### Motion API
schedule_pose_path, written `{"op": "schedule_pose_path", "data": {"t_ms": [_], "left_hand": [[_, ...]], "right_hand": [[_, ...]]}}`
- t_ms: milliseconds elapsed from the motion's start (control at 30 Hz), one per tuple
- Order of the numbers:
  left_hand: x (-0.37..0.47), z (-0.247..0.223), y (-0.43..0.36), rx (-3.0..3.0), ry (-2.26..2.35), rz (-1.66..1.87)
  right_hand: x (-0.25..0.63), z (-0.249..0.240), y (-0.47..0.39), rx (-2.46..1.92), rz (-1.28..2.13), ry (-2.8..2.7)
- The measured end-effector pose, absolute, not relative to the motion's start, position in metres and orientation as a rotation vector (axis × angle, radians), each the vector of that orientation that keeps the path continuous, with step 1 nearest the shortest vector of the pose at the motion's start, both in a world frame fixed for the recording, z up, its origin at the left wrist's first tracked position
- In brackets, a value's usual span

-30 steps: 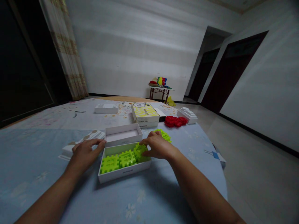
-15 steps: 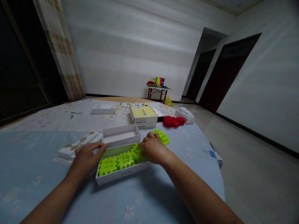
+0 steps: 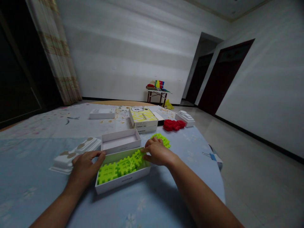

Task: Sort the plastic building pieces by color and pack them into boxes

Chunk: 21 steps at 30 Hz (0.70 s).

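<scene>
A white box near the table's front holds several lime-green notched pieces lying in a row. My left hand grips the box's left back corner between thumb and fingers. At the box's right end, my right hand has its fingertips on the rightmost green piece, which sits tilted. Behind the box stands a second white box, open and with nothing in it. More green pieces lie on the cloth just beyond my right hand.
A yellow and white box stands farther back, with red pieces to its right. White moulded trays lie at the left and far right. Another white box is at the back left of the cloth-covered table.
The view has shifted slightly. My right hand has drawn back a little from the rightmost green piece, so more of that piece shows. My left hand stays at the box corner.
</scene>
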<state>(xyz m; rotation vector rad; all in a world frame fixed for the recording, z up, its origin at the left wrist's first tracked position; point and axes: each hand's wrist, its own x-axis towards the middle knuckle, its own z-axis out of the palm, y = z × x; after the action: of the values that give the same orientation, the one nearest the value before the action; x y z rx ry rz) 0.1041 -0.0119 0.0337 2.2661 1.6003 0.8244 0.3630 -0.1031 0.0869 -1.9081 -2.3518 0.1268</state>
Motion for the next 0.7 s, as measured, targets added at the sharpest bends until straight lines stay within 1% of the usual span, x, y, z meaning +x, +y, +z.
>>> {"op": "schedule_pose_path", "data": {"t_ms": [167,367,467,700], "left_hand": [[0.106,0.034,-0.014,2.229,1.588,0.811],[0.100,0.025,-0.009,2.217,1.591,0.847],[0.098,0.022,-0.009,2.220,1.583,0.867],[0.092,0.026,-0.018,2.214,1.567,0.894]], "right_hand": [[0.361,0.086,-0.102,-1.959,0.104,-2.345],[0.384,0.082,-0.093,-1.817,0.396,-2.267],[0.389,0.083,-0.090,-1.748,0.368,-2.115],[0.385,0.090,-0.093,-1.712,0.245,-2.029]]}}
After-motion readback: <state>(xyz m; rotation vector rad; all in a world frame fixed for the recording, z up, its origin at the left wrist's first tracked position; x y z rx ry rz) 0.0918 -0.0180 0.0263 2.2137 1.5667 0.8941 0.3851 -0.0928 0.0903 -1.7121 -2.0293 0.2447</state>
